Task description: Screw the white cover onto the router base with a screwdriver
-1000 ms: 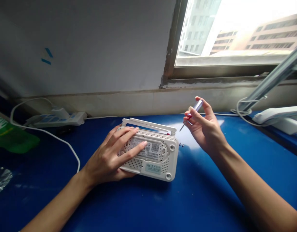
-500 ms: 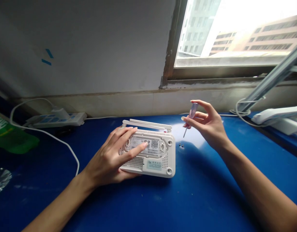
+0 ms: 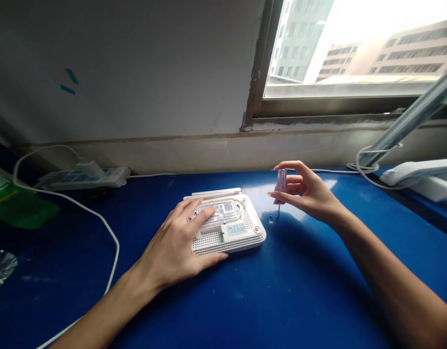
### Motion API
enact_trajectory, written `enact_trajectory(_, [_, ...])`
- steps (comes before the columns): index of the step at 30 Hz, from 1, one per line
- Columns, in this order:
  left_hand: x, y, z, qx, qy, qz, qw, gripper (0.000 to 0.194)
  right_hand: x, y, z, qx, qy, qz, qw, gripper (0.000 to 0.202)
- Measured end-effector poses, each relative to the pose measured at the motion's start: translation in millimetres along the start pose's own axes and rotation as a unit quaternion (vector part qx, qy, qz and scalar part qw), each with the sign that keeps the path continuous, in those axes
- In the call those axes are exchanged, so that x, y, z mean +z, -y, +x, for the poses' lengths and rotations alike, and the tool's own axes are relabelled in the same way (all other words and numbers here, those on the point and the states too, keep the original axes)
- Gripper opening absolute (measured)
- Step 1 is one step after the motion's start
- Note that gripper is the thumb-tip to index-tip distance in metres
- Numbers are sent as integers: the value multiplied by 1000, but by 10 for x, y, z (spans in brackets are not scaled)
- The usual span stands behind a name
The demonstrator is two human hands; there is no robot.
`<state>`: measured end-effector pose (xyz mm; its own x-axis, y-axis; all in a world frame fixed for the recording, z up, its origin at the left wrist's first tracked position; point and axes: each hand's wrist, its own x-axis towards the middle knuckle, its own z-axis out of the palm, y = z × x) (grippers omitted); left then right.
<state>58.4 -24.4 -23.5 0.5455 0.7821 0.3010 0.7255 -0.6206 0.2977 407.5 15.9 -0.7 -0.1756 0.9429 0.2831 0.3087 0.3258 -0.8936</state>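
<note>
A white router (image 3: 241, 213) lies label side up on the blue table (image 3: 281, 300), its antennas (image 3: 216, 193) along the far edge. My left hand (image 3: 183, 237) grips its left side, fingers over the label and thumb along the near edge. To the right, my right hand (image 3: 307, 191) holds a small screwdriver (image 3: 281, 182) by its clear purple handle, nearly upright, with the shaft pointing down to the table. A tiny dark screw (image 3: 271, 215) stands just left of the screwdriver tip. Whether another screw is at the tip is too small to tell.
A power strip (image 3: 118, 177) with a plug and a white cable (image 3: 109, 228) is at the left, near a green bottle (image 3: 23, 208). Clear plastic (image 3: 1, 266) lies at the left edge. A metal bar (image 3: 408, 116) and white device (image 3: 420, 172) stand at the right.
The router has come down flatter onto the table, with my left hand round its side. My right hand has moved slightly left and down, and the screwdriver is now more upright, lower, by the screws.
</note>
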Motion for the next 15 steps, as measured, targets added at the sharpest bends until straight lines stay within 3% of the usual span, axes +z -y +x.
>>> enact_trajectory(3, [-23, -51, 10, -22, -3, 19, 1000, 88, -16, 51, 0, -7, -23, 21, 1000, 68])
enact_trajectory(6, [-112, -106, 14, -30, 2, 55, 998, 76, 24, 129, 0, -18, -50, 58, 997, 67])
enact_trajectory(10, [-207, -146, 25, -51, 2, 105, 993, 53, 163, 235, 1, -42, -80, 104, 990, 64])
enact_trajectory(15, [-161, -131, 31, -51, -24, 107, 993, 44, 389, 303, -1, -62, -107, 144, 982, 64])
